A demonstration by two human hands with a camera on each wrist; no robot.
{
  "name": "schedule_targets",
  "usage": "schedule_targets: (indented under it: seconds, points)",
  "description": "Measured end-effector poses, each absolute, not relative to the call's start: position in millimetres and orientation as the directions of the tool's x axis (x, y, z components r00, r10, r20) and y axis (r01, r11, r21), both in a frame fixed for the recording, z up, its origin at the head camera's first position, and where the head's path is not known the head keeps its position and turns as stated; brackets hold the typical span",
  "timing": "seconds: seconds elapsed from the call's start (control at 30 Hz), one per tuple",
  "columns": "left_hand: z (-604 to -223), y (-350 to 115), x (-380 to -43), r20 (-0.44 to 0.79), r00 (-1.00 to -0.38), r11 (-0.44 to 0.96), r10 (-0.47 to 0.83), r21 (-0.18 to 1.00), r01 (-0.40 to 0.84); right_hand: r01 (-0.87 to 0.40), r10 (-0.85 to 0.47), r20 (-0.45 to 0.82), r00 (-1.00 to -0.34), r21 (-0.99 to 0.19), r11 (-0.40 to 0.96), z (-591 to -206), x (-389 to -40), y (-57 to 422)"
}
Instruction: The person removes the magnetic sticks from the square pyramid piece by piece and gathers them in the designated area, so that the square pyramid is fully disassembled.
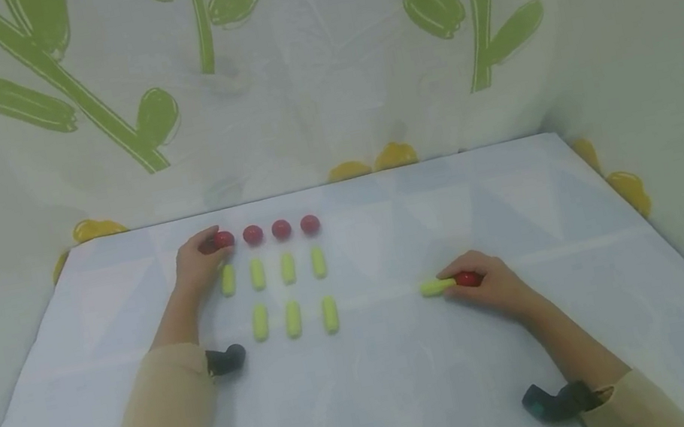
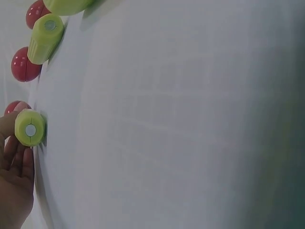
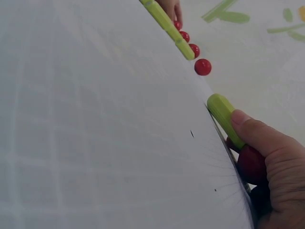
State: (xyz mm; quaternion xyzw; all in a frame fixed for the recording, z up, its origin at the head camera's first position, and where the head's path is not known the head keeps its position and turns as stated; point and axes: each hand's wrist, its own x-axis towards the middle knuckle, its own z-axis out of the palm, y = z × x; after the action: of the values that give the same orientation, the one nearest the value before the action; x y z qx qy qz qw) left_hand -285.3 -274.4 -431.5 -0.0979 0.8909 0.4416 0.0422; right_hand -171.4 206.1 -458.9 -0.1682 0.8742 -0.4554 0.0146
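At the far left end of a row of glossy red balls, my left hand point(image 1: 194, 264) pinches a red ball point(image 1: 224, 239) between thumb and fingers. Right below that hand lies a light green ribbed stick point(image 1: 228, 280), whose end shows a pale round disc in the left wrist view. On the right of the table, my right hand point(image 1: 490, 283) grips a green stick point(image 1: 437, 287) together with a red ball point(image 1: 467, 279). The right wrist view has the thumb on the green stick point(image 3: 221, 112), with the red ball point(image 3: 251, 164) behind it against the palm.
Three more red balls point(image 1: 281, 229) continue the back row. Below them several green sticks point(image 1: 287, 268) lie in line, and three others point(image 1: 293, 318) form a nearer row. A white cloth covers the table point(image 1: 401, 394); a leaf-patterned curtain point(image 1: 321, 95) hangs behind it.
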Motion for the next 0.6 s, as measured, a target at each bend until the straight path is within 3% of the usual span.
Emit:
schedule_targets:
  seconds: [0.2, 0.4, 0.6]
  points:
    - [-431.8, -276.2, -281.5, -0.185, -0.972, 0.564, -0.146, 0.791, -0.236, -0.262, -0.303, 0.108, -0.947, -0.804, 0.534, -458.9, -171.2, 207.4]
    - [-429.7, -277.7, -270.9, -0.181, -0.972, 0.516, -0.149, 0.824, -0.233, -0.165, -0.314, -0.002, -0.949, -0.847, 0.505, -451.8, -172.4, 213.4]
    - [-427.2, -282.8, -254.9, -0.131, -0.983, 0.566, -0.127, 0.804, -0.181, -0.075, -0.314, -0.088, -0.945, -0.879, 0.47, -446.4, -173.5, 220.0]
